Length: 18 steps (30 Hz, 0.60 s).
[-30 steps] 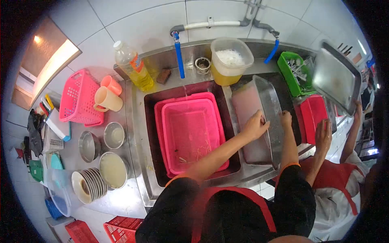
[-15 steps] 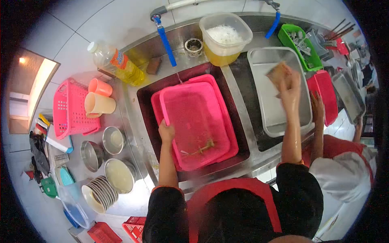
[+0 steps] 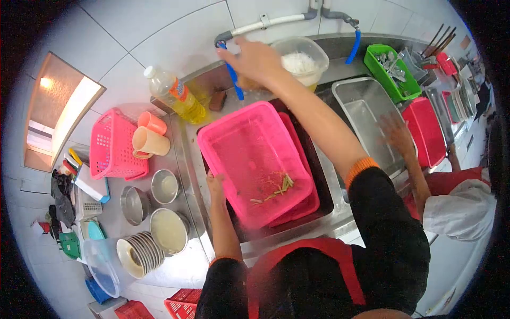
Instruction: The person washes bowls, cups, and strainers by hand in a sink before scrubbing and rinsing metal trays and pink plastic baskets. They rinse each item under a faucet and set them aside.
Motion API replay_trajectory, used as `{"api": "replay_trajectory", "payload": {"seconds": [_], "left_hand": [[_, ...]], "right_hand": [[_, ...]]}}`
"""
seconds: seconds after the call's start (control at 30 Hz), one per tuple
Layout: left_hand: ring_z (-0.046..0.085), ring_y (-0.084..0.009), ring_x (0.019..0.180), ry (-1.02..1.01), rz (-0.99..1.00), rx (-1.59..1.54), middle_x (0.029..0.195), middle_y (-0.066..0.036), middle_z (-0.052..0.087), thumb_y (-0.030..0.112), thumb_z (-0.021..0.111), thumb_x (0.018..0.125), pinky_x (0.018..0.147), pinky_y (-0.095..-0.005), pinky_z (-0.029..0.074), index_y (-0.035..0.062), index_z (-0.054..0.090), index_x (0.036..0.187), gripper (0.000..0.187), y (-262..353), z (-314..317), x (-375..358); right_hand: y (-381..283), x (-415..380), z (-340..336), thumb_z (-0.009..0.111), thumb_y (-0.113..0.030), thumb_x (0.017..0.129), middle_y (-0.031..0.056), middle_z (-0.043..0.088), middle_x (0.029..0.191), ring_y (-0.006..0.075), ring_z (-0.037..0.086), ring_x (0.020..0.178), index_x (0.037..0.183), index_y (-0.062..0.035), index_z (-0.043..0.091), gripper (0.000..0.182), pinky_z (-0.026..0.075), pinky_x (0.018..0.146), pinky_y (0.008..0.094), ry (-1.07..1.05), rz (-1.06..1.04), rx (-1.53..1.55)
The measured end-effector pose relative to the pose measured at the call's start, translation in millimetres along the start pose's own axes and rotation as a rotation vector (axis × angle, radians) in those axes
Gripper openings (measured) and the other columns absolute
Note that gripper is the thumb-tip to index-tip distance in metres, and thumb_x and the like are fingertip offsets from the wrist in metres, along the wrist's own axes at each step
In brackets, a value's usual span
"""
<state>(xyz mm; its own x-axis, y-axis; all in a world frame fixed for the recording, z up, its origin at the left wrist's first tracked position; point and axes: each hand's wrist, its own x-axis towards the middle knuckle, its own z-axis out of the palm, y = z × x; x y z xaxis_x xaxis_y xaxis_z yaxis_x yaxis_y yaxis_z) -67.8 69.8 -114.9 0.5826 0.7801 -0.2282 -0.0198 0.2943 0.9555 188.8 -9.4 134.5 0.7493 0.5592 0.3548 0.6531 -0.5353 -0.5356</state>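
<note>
My left hand (image 3: 215, 185) grips the left rim of a pink plastic tub (image 3: 249, 154), which is tilted up in the left sink basin over a second pink tub (image 3: 304, 204). Food scraps (image 3: 273, 186) lie in the upper tub's low corner. My right hand (image 3: 256, 59) reaches across to the blue tap (image 3: 234, 80) at the back of the sink, with a brownish sponge (image 3: 246, 82) showing under its palm. A co-worker's hand (image 3: 396, 135) rests in the metal tray (image 3: 361, 103) in the right basin.
An oil bottle (image 3: 175, 95), pink basket (image 3: 114, 143), cups (image 3: 151, 141), metal bowls (image 3: 164, 186) and stacked plates (image 3: 138, 255) fill the left counter. A clear container of white powder (image 3: 304, 61), green cutlery basket (image 3: 390, 69) and red tub (image 3: 425, 130) stand at the right.
My right hand left the metal tray and swung left to the blue tap with the sponge. My left hand tilted the pink tub higher. The co-worker's hand moved into the metal tray.
</note>
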Motion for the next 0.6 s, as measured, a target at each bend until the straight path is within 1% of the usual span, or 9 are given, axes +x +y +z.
{"api": "replay_trajectory", "payload": {"seconds": [0.07,0.13,0.27,0.33,0.37,0.43,0.47,0.53,0.6], "left_hand": [[0.054,-0.0119,0.063,-0.014,-0.074,-0.163,0.078,-0.003,0.058,-0.007,0.042,0.061,0.058,-0.0232,0.043,0.0018,0.053,0.092,0.035,-20,-3,13],[0.053,-0.0107,0.062,0.024,-0.059,-0.115,0.078,-0.003,0.058,-0.006,0.043,0.063,0.057,-0.0233,0.043,0.0024,0.053,0.092,0.032,-15,4,17],[0.054,-0.0093,0.064,-0.074,-0.09,-0.057,0.077,-0.001,0.058,-0.003,0.046,0.066,0.059,-0.023,0.043,0.0024,0.055,0.092,0.028,-28,3,34],[0.053,-0.0081,0.062,-0.174,0.0,-0.013,0.075,0.0,0.058,-0.004,0.046,0.066,0.056,-0.0217,0.042,0.0025,0.056,0.088,0.025,-24,8,40],[0.053,-0.0076,0.06,-0.168,-0.037,0.025,0.073,0.0,0.058,-0.005,0.045,0.066,0.053,-0.0208,0.042,0.0024,0.057,0.085,0.023,-23,9,43],[0.053,-0.0076,0.059,-0.172,-0.046,0.009,0.072,0.0,0.058,-0.005,0.046,0.066,0.052,-0.0205,0.042,0.002,0.057,0.085,0.023,-20,13,45],[0.053,-0.0076,0.057,-0.178,-0.045,-0.004,0.072,0.0,0.058,-0.005,0.046,0.067,0.051,-0.0202,0.042,0.0016,0.057,0.085,0.022,-19,15,45],[0.053,-0.0077,0.058,-0.203,-0.069,-0.027,0.072,0.0,0.058,-0.004,0.046,0.067,0.051,-0.0205,0.042,0.0014,0.057,0.085,0.022,-29,14,52],[0.053,-0.0078,0.058,-0.23,-0.097,-0.056,0.072,0.0,0.058,-0.004,0.047,0.067,0.052,-0.0207,0.042,0.0012,0.057,0.085,0.021,-32,18,52]], "right_hand": [[0,33,30,0.056,-0.038,0.074,0.0165,0.058,0.073,0.0325,0.058,0.071,0.102,-0.0043,0.049,0.045,0.046,0.061,0.0402,-0.03,-0.032,-0.063],[12,58,69,0.049,-0.049,0.074,0.0159,0.058,0.073,0.0308,0.058,0.072,0.098,-0.0045,0.05,0.05,0.045,0.062,0.0408,-0.019,-0.222,-0.312],[45,92,67,0.046,-0.052,0.074,0.0147,0.058,0.074,0.0303,0.058,0.071,0.093,-0.0034,0.051,0.052,0.045,0.061,0.0409,-0.162,-0.462,-0.4],[44,105,60,0.05,-0.046,0.074,0.0137,0.058,0.073,0.0297,0.058,0.072,0.092,-0.0056,0.053,0.044,0.045,0.061,0.0403,-0.168,-0.429,-0.437],[47,107,60,0.05,-0.046,0.074,0.0137,0.058,0.073,0.0297,0.058,0.072,0.092,-0.0056,0.053,0.044,0.045,0.061,0.0403,-0.188,-0.429,-0.438],[52,111,59,0.05,-0.043,0.075,0.015,0.058,0.073,0.03,0.057,0.074,0.096,-0.0109,0.056,0.038,0.045,0.061,0.0387,-0.101,-0.59,-0.459],[49,112,57,0.05,-0.043,0.075,0.015,0.058,0.073,0.03,0.057,0.074,0.096,-0.0109,0.056,0.038,0.045,0.061,0.0387,-0.114,-0.586,-0.455],[43,113,53,0.041,-0.031,0.08,0.0133,0.056,0.064,0.029,0.055,0.059,0.092,-0.0081,0.055,0.03,0.044,0.053,0.0408,-0.147,-0.639,-0.471],[49,115,58,0.038,-0.034,0.081,0.013,0.057,0.066,0.0296,0.056,0.062,0.091,-0.0092,0.055,0.032,0.044,0.056,0.0413,-0.116,-0.667,-0.485]]}}
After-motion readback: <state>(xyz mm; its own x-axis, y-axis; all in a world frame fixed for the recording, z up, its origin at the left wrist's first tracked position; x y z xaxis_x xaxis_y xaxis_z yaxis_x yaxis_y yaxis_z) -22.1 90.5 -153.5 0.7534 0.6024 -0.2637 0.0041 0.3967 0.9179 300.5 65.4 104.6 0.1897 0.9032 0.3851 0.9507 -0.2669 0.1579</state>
